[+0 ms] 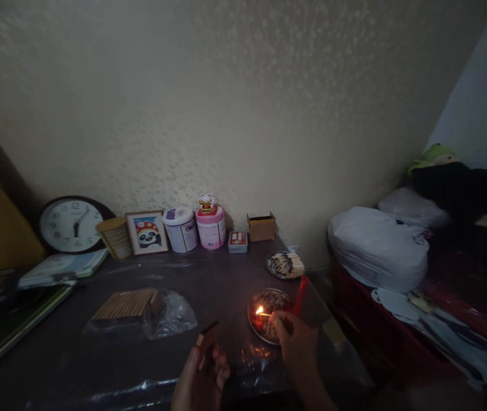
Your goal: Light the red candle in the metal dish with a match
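My right hand [297,342] pinches a burning match [264,313], its flame at the left end. Below the match lies a round metal plate [275,293] with a mottled surface. A small red glowing piece [259,324] sits on the plate under the flame; I cannot make out exactly what it is. Just beyond my right hand a red candle [301,292] stands slightly tilted at the plate's right side, its lower end hidden by the hand. My left hand [202,374] grips a small matchbox [208,337], held up to the left of the plate.
Behind the plate is a dish [285,265] of many matchsticks. A plastic-wrapped stack of matchboxes [124,304] lies left. Along the wall stand a clock [72,224], a picture frame [147,232], two tubs [211,229], a tin [238,242] and a cardboard box [261,228]. White bags [378,245] lie right.
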### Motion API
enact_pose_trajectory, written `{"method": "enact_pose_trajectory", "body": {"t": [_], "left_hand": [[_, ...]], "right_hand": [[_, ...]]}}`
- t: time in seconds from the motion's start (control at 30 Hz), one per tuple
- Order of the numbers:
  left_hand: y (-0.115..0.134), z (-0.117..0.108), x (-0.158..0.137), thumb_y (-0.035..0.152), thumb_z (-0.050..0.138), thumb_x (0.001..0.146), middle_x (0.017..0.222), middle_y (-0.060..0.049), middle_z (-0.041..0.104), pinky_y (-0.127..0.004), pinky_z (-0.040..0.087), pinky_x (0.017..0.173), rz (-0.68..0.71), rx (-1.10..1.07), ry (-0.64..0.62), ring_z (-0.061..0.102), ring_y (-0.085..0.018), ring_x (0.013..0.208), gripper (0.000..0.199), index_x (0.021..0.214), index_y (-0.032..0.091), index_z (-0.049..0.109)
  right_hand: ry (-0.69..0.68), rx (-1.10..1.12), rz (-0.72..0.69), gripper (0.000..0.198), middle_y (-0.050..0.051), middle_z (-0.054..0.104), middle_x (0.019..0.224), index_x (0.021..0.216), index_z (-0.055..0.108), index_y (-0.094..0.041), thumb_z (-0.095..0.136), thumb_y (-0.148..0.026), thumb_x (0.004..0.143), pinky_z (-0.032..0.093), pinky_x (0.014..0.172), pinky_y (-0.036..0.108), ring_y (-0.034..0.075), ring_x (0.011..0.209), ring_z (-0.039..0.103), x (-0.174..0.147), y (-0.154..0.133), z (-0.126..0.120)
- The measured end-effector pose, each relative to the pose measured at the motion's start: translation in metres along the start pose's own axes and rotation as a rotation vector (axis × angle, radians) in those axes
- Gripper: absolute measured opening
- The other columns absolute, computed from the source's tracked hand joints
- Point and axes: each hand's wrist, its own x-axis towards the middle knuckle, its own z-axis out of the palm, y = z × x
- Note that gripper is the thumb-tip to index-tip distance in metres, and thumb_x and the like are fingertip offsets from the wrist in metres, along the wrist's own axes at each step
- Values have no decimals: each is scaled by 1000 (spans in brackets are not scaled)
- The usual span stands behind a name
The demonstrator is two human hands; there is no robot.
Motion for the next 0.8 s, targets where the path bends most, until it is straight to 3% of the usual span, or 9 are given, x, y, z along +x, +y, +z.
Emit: {"method": "enact_pose_trajectory", "body": {"t": [0.17,0.33,0.47,0.6,0.8], "left_hand": [[0,5,-5,35,80,61,68,-4,66,-30,52,60,28,18,-3,63,-18,68,23,73,17,72],[0,10,-10,29,74,69,65,-3,64,-28,51,58,32,20,10,63,-17,65,13,76,18,72],[-1,8,-7,32,79,64,63,-2,64,-26,50,55,31,-2,9,62,-15,62,21,79,18,74],[-1,7,-5,38,89,43,64,-4,67,-28,53,55,22,-6,31,64,-18,64,37,69,16,74],[2,9,-8,43,84,51,65,-3,65,-26,52,56,44,38,2,62,-16,65,35,70,16,72]], "right_hand": [[-13,9,4,23,8,77,75,74,73,-18,57,-34,77,52,67,30,24,72,70,-1,-2,-3],[-34,9,-1,26,9,76,77,76,72,-16,56,-36,79,51,67,30,25,74,69,-2,-5,-5],[-36,13,-1,27,10,76,79,77,72,-15,55,-36,79,51,68,30,25,76,69,-3,-7,-6],[-45,21,-5,27,9,76,77,76,72,-16,54,-36,80,51,67,30,25,74,69,-3,-5,-4],[-45,37,5,25,9,76,74,72,72,-17,59,-38,76,51,65,31,26,72,69,-2,-3,-2]]}}
